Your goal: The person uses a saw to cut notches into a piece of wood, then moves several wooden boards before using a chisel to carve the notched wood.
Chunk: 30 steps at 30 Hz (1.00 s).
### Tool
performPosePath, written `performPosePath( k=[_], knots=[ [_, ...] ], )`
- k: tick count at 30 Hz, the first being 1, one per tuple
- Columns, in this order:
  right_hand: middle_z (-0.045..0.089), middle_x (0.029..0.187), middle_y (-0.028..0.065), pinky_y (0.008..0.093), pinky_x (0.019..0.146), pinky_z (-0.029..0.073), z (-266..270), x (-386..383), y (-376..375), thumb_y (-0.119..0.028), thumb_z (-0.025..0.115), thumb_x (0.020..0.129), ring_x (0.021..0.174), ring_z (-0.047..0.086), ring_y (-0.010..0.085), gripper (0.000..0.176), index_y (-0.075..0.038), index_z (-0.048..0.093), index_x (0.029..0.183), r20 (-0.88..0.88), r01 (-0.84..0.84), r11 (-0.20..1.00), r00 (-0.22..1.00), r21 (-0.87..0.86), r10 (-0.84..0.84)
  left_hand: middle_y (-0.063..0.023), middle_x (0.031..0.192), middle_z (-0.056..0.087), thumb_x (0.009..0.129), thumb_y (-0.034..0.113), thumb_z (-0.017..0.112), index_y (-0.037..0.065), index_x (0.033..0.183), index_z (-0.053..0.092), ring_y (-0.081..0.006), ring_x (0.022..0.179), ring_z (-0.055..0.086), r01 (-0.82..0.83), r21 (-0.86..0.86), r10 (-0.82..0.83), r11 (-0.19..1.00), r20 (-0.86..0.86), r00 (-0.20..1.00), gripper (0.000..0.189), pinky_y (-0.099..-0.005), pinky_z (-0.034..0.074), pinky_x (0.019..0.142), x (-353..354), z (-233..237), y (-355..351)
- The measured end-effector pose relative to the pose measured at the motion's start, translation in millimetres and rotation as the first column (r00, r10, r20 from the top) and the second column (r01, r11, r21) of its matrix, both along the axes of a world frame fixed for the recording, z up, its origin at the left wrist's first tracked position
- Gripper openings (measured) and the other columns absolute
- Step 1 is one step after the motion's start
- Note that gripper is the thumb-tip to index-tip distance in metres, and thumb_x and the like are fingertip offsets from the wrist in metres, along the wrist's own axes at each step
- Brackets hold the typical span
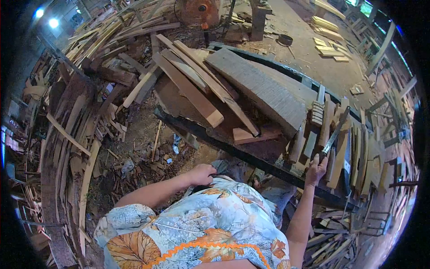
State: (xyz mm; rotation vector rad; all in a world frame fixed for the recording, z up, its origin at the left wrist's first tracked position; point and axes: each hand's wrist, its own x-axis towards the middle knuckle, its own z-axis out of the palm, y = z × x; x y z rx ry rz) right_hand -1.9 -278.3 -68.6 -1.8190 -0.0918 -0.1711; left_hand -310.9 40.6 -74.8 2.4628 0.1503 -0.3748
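Note:
My right hand (316,170) is wrapped round the near end of a long, narrow metal tool (333,135), shiny near my fingers and dark toward its far tip. The tool points away over wooden pieces (326,123) standing side by side at the bench's right end. My left hand (202,174) rests closed by my lap, in front of the patterned shirt (210,210); its fingers are curled, and what they hold, if anything, is hidden. Beyond my hands is the dark-edged bench (233,152), with a thick grey board (257,87) and a reddish plank (188,92) on it.
Wood strips (74,130) pile up along the left. Scraps and shavings (143,157) cover the ground before the bench. An orange round machine part (199,13) stands behind it. Pale planks (329,45) lie on the floor at the far right.

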Motion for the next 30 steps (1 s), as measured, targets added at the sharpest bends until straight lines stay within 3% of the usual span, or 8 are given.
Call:
performPosePath(
  k=[4, 6, 10, 14, 22, 26, 28, 30],
  knots=[
    [0.045, 0.062, -0.0040, 0.0212, 0.044, 0.036, -11, 6, -1, -0.023, 0.057, 0.092, 0.053, 0.045, 0.0049, 0.017, -0.007, 0.054, 0.095, 0.156, 0.004, 1.000, 0.988, -0.022, -0.001, -0.0203, 0.084, 0.064, 0.069, 0.019, 0.057, 0.002, 0.088, 0.063, -0.0388, 0.077, 0.060, 0.115, -0.230, -0.140, 0.966, -0.094, 0.986, 0.026, -0.0457, 0.047, 0.069, -1, 27, 20],
    [0.046, 0.062, -0.0037, 0.0211, 0.043, 0.036, -5, 4, 1, -0.023, 0.057, 0.092, 0.053, 0.045, 0.0048, 0.016, -0.007, 0.054, 0.095, 0.136, -0.015, 1.000, 0.991, 0.018, 0.012, -0.0184, 0.078, 0.062, 0.070, 0.019, 0.058, 0.003, 0.084, 0.062, -0.0358, 0.072, 0.060, -0.093, -0.391, -0.009, 0.916, -0.253, 0.967, 0.021, -0.0435, 0.045, 0.063, 2, 42, 21],
    [0.047, 0.063, -0.0030, 0.0219, 0.046, 0.036, 9, -7, 5, -0.023, 0.058, 0.092, 0.054, 0.045, 0.0052, 0.017, -0.007, 0.054, 0.094, 0.018, 0.023, 0.999, 1.000, 0.044, -0.024, -0.0162, 0.092, 0.061, 0.076, 0.027, 0.062, 0.005, 0.094, 0.060, -0.0318, 0.089, 0.060, -0.308, -0.068, 0.313, 0.949, 0.077, 0.947, 0.029, -0.0433, 0.047, 0.075, -6, 20, -8],
    [0.047, 0.064, -0.0030, 0.0224, 0.046, 0.035, -2, 1, 2, -0.023, 0.057, 0.092, 0.053, 0.044, 0.0053, 0.017, -0.007, 0.054, 0.093, 0.003, 0.012, 0.998, 1.000, 0.069, -0.012, -0.0179, 0.098, 0.058, 0.080, 0.042, 0.058, 0.002, 0.110, 0.057, -0.0362, 0.095, 0.056, -0.204, 0.083, 0.201, 0.975, 0.045, 0.979, 0.049, -0.0459, 0.046, 0.082, -19, -20, -9],
    [0.048, 0.063, -0.0032, 0.0229, 0.045, 0.035, 3, -4, 4, -0.020, 0.058, 0.091, 0.052, 0.044, 0.0052, 0.014, -0.007, 0.054, 0.089, 0.075, 0.016, 0.999, 0.997, 0.048, -0.020, -0.0198, 0.080, 0.064, 0.071, 0.028, 0.058, 0.005, 0.082, 0.068, -0.0374, 0.079, 0.063, 0.000, 0.119, -0.001, 0.993, 0.008, 1.000, 0.028, -0.0474, 0.050, 0.072, -7, -5, 3],
    [0.047, 0.060, -0.0028, 0.0230, 0.043, 0.036, -8, 5, -1, -0.023, 0.058, 0.091, 0.050, 0.045, 0.0058, 0.018, -0.006, 0.054, 0.089, 0.152, 0.025, 0.999, 0.988, -0.045, -0.018, -0.0189, 0.080, 0.066, 0.073, 0.023, 0.056, 0.005, 0.092, 0.068, -0.0340, 0.070, 0.064, 0.218, -0.227, -0.247, 0.949, -0.109, 0.963, 0.029, -0.0424, 0.053, 0.065, -11, 16, 25],
    [0.047, 0.060, -0.0026, 0.0228, 0.043, 0.037, -5, 4, 0, -0.024, 0.058, 0.091, 0.050, 0.045, 0.0061, 0.019, -0.006, 0.053, 0.090, 0.146, 0.021, 0.999, 0.989, -0.047, -0.014, -0.0192, 0.084, 0.066, 0.076, 0.019, 0.054, 0.004, 0.097, 0.066, -0.0305, 0.078, 0.065, -0.175, -0.382, -0.055, 0.907, -0.521, 0.852, 0.028, -0.0427, 0.050, 0.075, 3, 9, 31],
    [0.047, 0.060, -0.0023, 0.0225, 0.043, 0.037, -13, 6, -2, -0.025, 0.058, 0.091, 0.049, 0.046, 0.0063, 0.020, -0.006, 0.052, 0.091, 0.145, 0.030, 0.998, 0.989, -0.050, -0.022, -0.0161, 0.075, 0.065, 0.078, 0.013, 0.050, 0.008, 0.109, 0.063, -0.0237, 0.064, 0.065, -0.151, -0.444, -0.072, 0.883, -0.445, 0.892, 0.034, -0.0346, 0.052, 0.054, 14, 15, 34]
  ],
)
